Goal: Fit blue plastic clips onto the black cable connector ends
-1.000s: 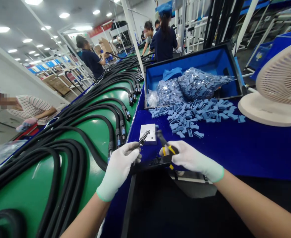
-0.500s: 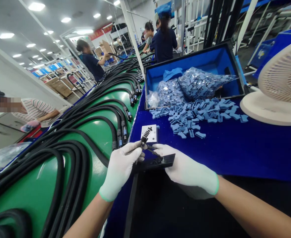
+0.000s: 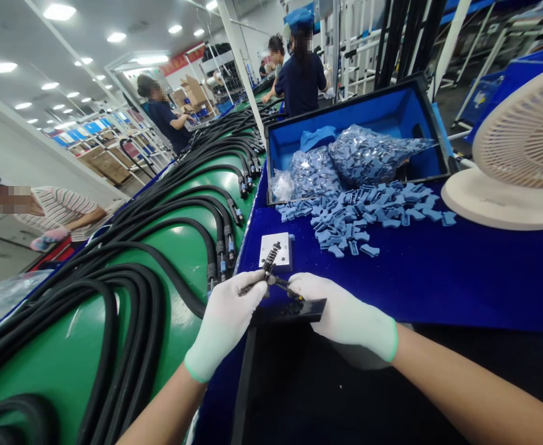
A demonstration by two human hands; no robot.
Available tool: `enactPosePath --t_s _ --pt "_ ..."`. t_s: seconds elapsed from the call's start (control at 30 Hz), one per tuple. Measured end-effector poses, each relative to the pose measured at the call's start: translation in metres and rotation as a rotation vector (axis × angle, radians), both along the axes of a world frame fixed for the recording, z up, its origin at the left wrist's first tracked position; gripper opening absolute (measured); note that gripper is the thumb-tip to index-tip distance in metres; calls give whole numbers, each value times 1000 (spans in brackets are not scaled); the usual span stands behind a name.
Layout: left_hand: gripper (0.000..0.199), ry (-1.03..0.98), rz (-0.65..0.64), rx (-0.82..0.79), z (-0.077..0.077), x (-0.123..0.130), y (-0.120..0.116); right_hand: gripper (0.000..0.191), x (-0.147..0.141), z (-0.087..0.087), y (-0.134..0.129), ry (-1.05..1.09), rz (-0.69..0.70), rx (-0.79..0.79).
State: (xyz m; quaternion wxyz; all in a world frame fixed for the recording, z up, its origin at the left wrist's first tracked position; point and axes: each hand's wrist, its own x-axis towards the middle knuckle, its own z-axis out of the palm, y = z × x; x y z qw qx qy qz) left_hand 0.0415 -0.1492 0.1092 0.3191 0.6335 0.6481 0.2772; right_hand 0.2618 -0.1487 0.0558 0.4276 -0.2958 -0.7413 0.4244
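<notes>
Firmly, left grip (image 3: 225, 324) pinches black connector (image 3: 270, 261).

My white gloves (image 3: 222, 327) end in green cuffs; past my fingertips (image 3: 257, 287), pale-blue pieces (image 3: 340, 225) scatter across deep-blue felt (image 3: 391, 290).

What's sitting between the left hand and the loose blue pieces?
In the head view, a white plate lies on the blue cloth between the left hand and the loose blue pieces.
</notes>
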Motion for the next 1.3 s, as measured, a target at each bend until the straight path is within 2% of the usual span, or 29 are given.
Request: enactPosePath --t_s 0.17,0.23,0.33,0.4,0.47,0.53,0.63,0.73,0.83,0.9,0.97,1.03,1.1,1.17,1.2,1.23,1.3 --pt "50 -6 -42 124 -3 15 14 14 -2 -6 2 -105 -13 50" --pt "48 73 -84 187 -1 23 21 15 -2 -6 2 -144 -25 67" --pt "32 275 -169 282 5 30 29 21 1 -5 1 -194 -36 20" --pt "31 340 -225 284 10 30 32 26 6 -3 1 -188 -34 -27" --pt "35 317 -248 232 12 27 33 33 10 -3 2 -187 -25 -34" --pt "41 261 -231 181 10 25 32 28 11 -7 5 -256 -21 -17" --pt "44 227 -160 159 3 23 29 5 3 -21 14 -456 -92 -9" --pt "43 205 -105 169 -3 23 28 9 -10 -33 21 -559 -191 12" --pt "43 82 -98 151 -3 21 31 9 -10 -29 19 -517 -179 46" --pt "46 -90 -118 75 -3 18 35 6 0 -20 15 -478 -117 87" --pt "51 -291 -127 -19 -5 14 38 13 16 -12 11 -516 -101 101" --pt "56 -494 -105 -91 -9 10 42 19 31 -9 8 -605 -207 102" --pt "57 -660 -74 -142 -12 7 45 29 41 -11 6 -604 -329 118" --pt "59 -717 -93 -150 -13 6 45 53 43 -14 2 -452 -335 47" --pt "59 -682 -119 -130 -12 6 43 62 41 -16 0 -333 -292 -53" --pt "57 -608 -148 -100 -10 8 41 61 37 -16 -3 -205 -240 -186" --pt "48 -391 -229 -50 -4 13 33 43 28 -14 -8 26 -156 -452"
